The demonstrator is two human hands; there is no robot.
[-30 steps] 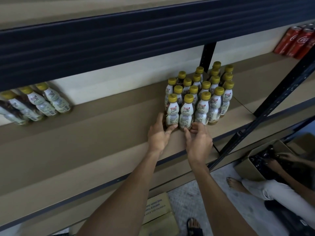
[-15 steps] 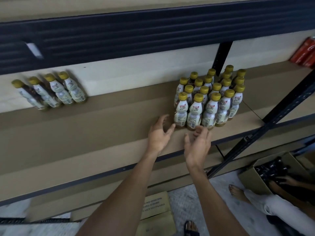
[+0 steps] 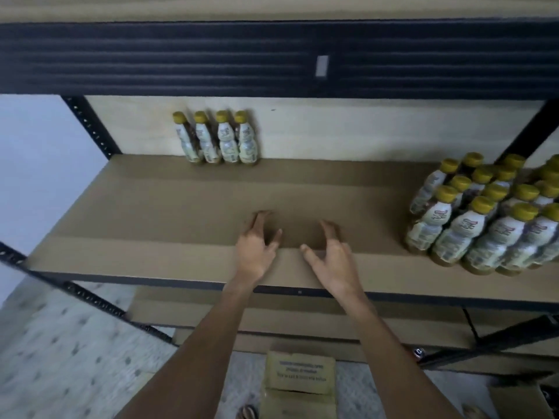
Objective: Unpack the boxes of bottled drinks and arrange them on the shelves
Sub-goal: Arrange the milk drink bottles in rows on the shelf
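A tight cluster of several white bottles with gold caps [image 3: 484, 219] stands at the right end of the brown shelf board [image 3: 151, 213]. A row of several more such bottles [image 3: 220, 137] stands at the back of the shelf against the pale wall panel. My left hand [image 3: 257, 246] and my right hand [image 3: 332, 255] hover over the middle of the shelf with fingers spread, holding nothing, well left of the cluster.
A dark ribbed beam [image 3: 272, 58] of the shelf above crosses the top. Black perforated uprights [image 3: 90, 125] frame the left side. A cardboard box [image 3: 299, 379] sits on the floor below, and lower shelf boards [image 3: 302, 319] lie under the main one.
Both hands have drawn away from the bottle cluster and moved left to mid-shelf. The view has swung left, so the cluster now sits at the right edge.
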